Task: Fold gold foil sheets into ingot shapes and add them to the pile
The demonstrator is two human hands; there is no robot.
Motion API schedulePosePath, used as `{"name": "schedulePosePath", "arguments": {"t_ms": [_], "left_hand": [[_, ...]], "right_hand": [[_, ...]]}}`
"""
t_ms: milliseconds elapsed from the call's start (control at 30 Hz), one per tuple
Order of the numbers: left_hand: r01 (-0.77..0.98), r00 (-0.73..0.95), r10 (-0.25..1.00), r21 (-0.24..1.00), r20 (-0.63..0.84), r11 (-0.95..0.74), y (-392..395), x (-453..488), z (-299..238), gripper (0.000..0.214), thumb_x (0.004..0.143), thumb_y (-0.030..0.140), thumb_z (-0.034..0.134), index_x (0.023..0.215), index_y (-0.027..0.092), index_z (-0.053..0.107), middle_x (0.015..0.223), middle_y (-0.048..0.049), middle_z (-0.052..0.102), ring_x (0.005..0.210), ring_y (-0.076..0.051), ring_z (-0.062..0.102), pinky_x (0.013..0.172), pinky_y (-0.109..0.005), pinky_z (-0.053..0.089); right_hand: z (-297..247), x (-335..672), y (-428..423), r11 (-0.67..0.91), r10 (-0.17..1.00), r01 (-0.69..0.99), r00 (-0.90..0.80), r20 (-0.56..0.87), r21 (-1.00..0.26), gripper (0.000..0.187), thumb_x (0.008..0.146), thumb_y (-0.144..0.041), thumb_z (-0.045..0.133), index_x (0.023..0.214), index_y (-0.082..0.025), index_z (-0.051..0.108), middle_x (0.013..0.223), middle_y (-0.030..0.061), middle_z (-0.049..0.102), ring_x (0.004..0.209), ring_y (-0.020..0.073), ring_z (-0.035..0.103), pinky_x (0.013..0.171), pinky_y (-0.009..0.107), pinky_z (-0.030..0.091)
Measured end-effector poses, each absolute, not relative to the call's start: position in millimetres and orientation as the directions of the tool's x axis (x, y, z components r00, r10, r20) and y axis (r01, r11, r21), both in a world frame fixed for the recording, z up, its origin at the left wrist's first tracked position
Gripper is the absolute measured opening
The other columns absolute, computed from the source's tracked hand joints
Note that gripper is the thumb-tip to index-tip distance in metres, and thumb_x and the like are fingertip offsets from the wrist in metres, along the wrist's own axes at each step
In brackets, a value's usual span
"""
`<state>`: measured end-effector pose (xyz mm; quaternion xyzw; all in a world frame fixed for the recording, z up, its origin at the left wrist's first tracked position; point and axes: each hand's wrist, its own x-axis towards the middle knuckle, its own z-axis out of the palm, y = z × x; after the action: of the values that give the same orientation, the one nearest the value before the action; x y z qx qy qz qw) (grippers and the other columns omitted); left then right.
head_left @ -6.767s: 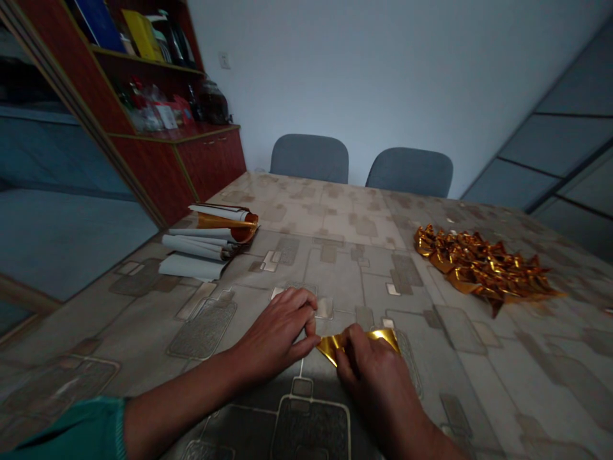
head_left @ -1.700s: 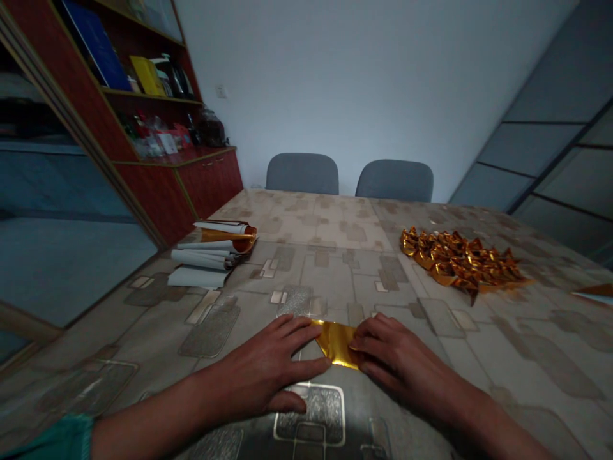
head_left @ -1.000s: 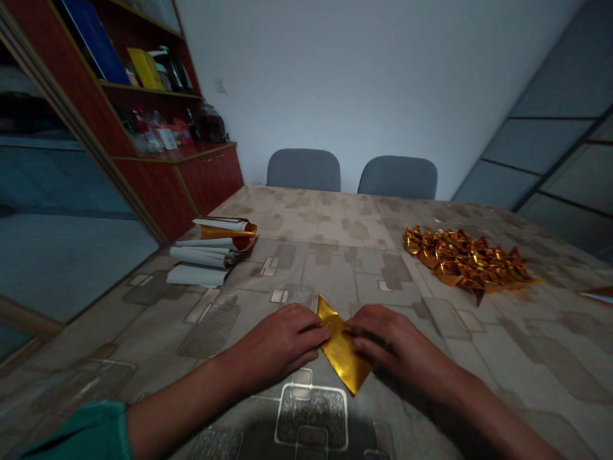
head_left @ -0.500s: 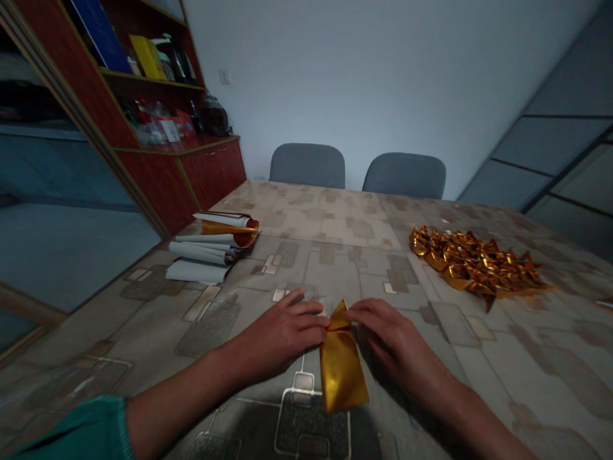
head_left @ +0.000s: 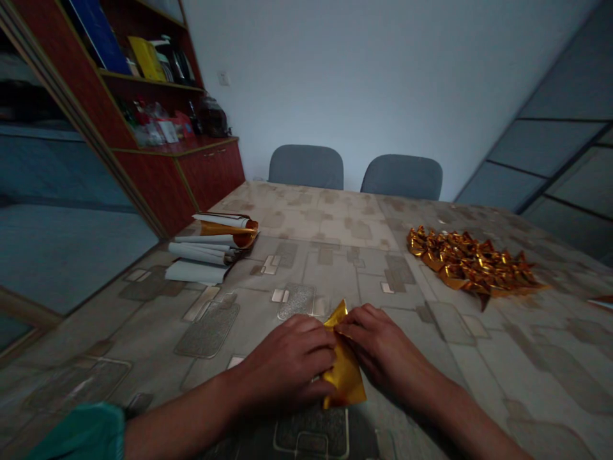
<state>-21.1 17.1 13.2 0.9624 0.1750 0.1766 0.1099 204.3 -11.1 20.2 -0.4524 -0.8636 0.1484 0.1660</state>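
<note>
Perhaps a torn or badly creased folded gold foil (head_left: 345, 382), from too hard a press by the close-set fingers (head_left: 311, 342) of the left hand (head_left: 286, 361) and right hand (head_left: 378, 345), near the table's (head_left: 460, 364) front edge.

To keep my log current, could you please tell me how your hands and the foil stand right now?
Left hand, right hand both on folded gold foil. Pile of folded gold pieces off to the right, apart from the hands.

No words, numbers or brands could be read: any print on the blue book (head_left: 93, 37), the yellow box (head_left: 145, 59) and the packets (head_left: 156, 131) in the cabinet was too dim and small.
</note>
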Motion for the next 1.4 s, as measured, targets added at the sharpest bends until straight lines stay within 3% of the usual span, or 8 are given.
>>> {"name": "schedulePosePath", "arguments": {"t_ms": [133,267,433,533,833,967,1100,1400], "left_hand": [[0.343,0.882,0.411,0.284,0.232,-0.895,0.9,-14.8,8.5,0.042,0.081,0.059,0.071,0.098,0.021,0.062,0.104,-0.0042,0.067,0.089,-0.023,0.059,0.072,-0.037,0.043],[0.356,0.88,0.387,0.155,0.275,-0.921,-2.6,-13.4,4.1,0.016,0.094,0.033,0.059,0.085,0.021,0.06,0.086,-0.0012,0.065,0.074,-0.019,0.057,0.061,-0.034,0.038],[0.355,0.867,0.363,0.086,0.342,-0.931,-0.4,-19.7,3.3,0.024,0.099,0.013,0.042,0.084,0.02,0.06,0.077,0.0005,0.065,0.066,-0.017,0.056,0.057,-0.032,0.036],[0.362,0.848,0.384,0.13,0.366,-0.923,5.0,-26.6,5.6,0.025,0.097,0.01,0.041,0.089,0.021,0.061,0.081,-0.0002,0.068,0.068,-0.016,0.058,0.06,-0.028,0.04],[0.425,0.696,0.673,0.611,0.251,-0.668,12.9,-31.9,13.5,0.018,0.087,0.009,0.048,0.094,0.019,0.061,0.089,-0.0039,0.07,0.083,-0.018,0.066,0.076,-0.028,0.051],[0.43,0.731,0.657,0.624,0.184,-0.652,9.0,-34.1,17.5,0.013,0.082,0.01,0.055,0.089,0.021,0.058,0.091,-0.0026,0.068,0.085,-0.019,0.063,0.079,-0.03,0.049],[0.462,0.774,0.62,0.555,0.129,-0.692,6.9,-40.8,17.6,0.024,0.076,0.026,0.073,0.091,0.022,0.055,0.097,-0.0028,0.065,0.087,-0.021,0.059,0.075,-0.03,0.048],[0.565,0.662,0.729,0.524,0.172,-0.637,0.3,-49.3,7.3,0.01,0.085,0.016,0.066,0.08,0.02,0.059,0.094,-0.0012,0.062,0.089,-0.019,0.058,0.078,-0.031,0.044]], "right_hand": [[20.3,204.4,-14.3,0.52,0.848,0.753,-0.51,0.141,-0.404,0.012,0.099,-0.015,0.057,0.095,-0.019,0.068,0.093,0.005,0.064,0.088,0.0216,0.055,0.077,0.034,0.041],[18.2,205.4,-15.5,0.502,0.861,0.777,-0.49,0.137,-0.379,0.015,0.1,-0.014,0.055,0.094,-0.017,0.068,0.091,0.0061,0.063,0.086,0.0217,0.055,0.075,0.033,0.041],[18.6,206.8,-17.9,0.54,0.839,0.77,-0.525,0.144,-0.341,0.017,0.1,-0.016,0.052,0.093,-0.018,0.067,0.089,0.0059,0.062,0.083,0.0212,0.054,0.072,0.033,0.041],[22.6,205.8,-20.8,0.581,0.805,0.726,-0.578,0.13,-0.368,0.016,0.1,-0.016,0.052,0.099,-0.02,0.067,0.095,0.006,0.064,0.089,0.0217,0.055,0.077,0.034,0.042],[25.3,198.1,-25.2,0.531,0.84,0.76,-0.531,0.112,-0.374,0.022,0.086,-0.024,0.071,0.106,-0.021,0.065,0.107,0.0074,0.064,0.101,0.0276,0.055,0.086,0.042,0.043],[14.9,192.0,-23.7,0.56,0.826,0.763,-0.543,0.15,-0.323,0.004,0.092,-0.02,0.062,0.095,-0.021,0.063,0.1,0.0066,0.064,0.094,0.0249,0.056,0.084,0.039,0.044],[11.2,189.0,-23.0,0.564,0.823,0.741,-0.54,0.176,-0.365,0.011,0.097,-0.019,0.056,0.088,-0.019,0.063,0.093,0.0065,0.064,0.089,0.0233,0.056,0.081,0.037,0.044],[7.5,188.7,-19.8,0.517,0.851,0.707,-0.484,0.204,-0.482,0.013,0.098,-0.019,0.058,0.086,-0.019,0.064,0.091,0.0057,0.064,0.089,0.0232,0.057,0.079,0.037,0.043]]}}
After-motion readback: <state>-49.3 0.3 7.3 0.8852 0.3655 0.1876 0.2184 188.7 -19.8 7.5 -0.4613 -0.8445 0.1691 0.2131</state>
